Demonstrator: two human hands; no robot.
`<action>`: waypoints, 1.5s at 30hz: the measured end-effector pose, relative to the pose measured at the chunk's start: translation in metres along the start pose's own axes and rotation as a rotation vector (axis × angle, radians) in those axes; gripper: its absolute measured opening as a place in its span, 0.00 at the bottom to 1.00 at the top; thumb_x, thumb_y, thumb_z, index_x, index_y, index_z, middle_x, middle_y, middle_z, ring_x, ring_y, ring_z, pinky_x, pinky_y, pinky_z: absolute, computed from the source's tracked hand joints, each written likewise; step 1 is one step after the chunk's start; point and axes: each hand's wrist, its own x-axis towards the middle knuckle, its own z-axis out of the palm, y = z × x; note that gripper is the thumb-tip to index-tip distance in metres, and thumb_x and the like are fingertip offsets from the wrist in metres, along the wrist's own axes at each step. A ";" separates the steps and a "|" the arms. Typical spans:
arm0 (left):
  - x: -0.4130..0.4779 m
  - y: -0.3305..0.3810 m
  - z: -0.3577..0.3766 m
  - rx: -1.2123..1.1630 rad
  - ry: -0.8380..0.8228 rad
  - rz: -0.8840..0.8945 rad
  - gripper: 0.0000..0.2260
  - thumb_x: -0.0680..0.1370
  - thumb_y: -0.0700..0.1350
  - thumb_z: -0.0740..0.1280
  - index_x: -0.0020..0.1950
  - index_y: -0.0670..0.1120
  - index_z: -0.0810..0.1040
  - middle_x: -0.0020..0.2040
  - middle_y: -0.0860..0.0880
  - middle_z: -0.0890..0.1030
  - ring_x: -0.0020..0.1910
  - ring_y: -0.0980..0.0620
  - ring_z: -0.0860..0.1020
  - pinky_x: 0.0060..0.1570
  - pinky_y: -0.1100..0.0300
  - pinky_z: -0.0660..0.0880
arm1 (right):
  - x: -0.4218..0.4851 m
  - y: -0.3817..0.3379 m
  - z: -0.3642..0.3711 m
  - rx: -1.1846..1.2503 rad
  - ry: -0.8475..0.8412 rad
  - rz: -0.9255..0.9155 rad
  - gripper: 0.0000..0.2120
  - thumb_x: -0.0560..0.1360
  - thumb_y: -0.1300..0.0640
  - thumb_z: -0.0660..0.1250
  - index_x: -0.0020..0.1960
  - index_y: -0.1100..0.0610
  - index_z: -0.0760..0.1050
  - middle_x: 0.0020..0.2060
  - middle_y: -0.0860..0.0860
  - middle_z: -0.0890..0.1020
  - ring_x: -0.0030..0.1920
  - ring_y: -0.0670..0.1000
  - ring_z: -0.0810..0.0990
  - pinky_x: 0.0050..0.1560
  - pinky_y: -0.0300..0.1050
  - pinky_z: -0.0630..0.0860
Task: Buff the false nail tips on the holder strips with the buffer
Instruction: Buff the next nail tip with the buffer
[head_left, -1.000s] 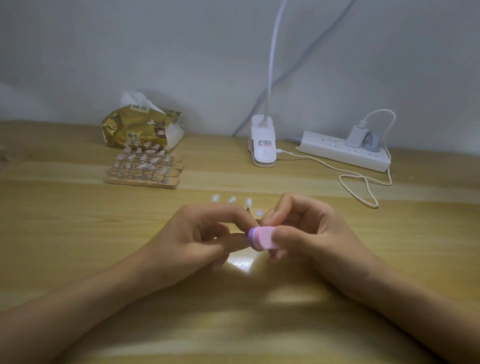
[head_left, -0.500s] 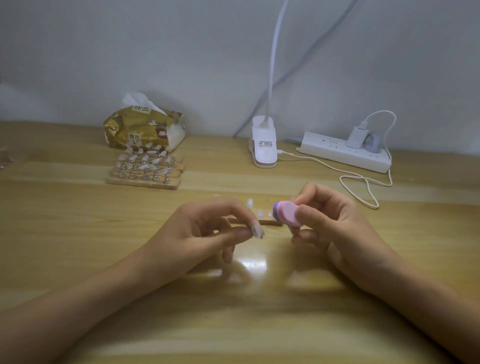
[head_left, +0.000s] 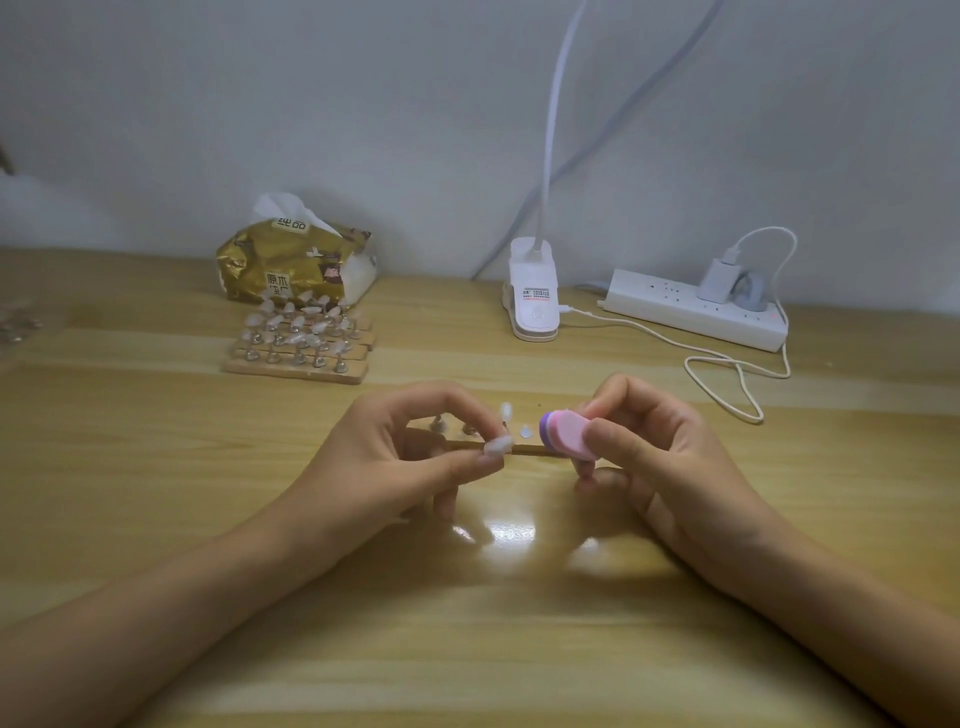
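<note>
Pack: gold tissue pack (head_left: 296, 265), white tissue (head_left: 283, 208) poking out.
Left hand (head_left: 395, 457): pinches clear false nail tip (head_left: 497, 446).
Right hand (head_left: 660, 457): grips pink-purple foam buffer (head_left: 563, 434).
Change: buffer now off tip.

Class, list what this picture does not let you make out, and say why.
Head view only:
Holder strip: left end covered by the left hand.
Buffer: right end wrapped by the right hand.
Clip lamp: head cut off by the top edge.
Small objects at left edge: blurred, cropped.
</note>
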 end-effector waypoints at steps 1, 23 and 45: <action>0.000 0.000 0.000 -0.001 -0.005 -0.002 0.12 0.67 0.55 0.76 0.43 0.50 0.83 0.44 0.28 0.78 0.27 0.48 0.75 0.31 0.56 0.68 | 0.000 0.000 0.000 0.000 -0.001 0.001 0.07 0.69 0.61 0.70 0.35 0.50 0.80 0.36 0.51 0.81 0.33 0.45 0.78 0.33 0.37 0.78; 0.002 -0.001 0.003 0.074 -0.068 0.084 0.08 0.67 0.48 0.76 0.36 0.49 0.78 0.33 0.52 0.80 0.26 0.53 0.76 0.29 0.64 0.72 | 0.001 0.000 0.016 -0.060 -0.148 0.021 0.07 0.70 0.65 0.75 0.39 0.54 0.80 0.39 0.55 0.83 0.34 0.47 0.81 0.36 0.37 0.79; 0.001 0.000 0.004 0.041 -0.099 0.101 0.06 0.68 0.46 0.75 0.36 0.51 0.79 0.34 0.52 0.81 0.26 0.48 0.76 0.29 0.66 0.71 | 0.000 -0.003 0.008 -0.046 -0.085 0.039 0.08 0.68 0.62 0.76 0.37 0.51 0.80 0.39 0.55 0.83 0.34 0.47 0.79 0.34 0.35 0.78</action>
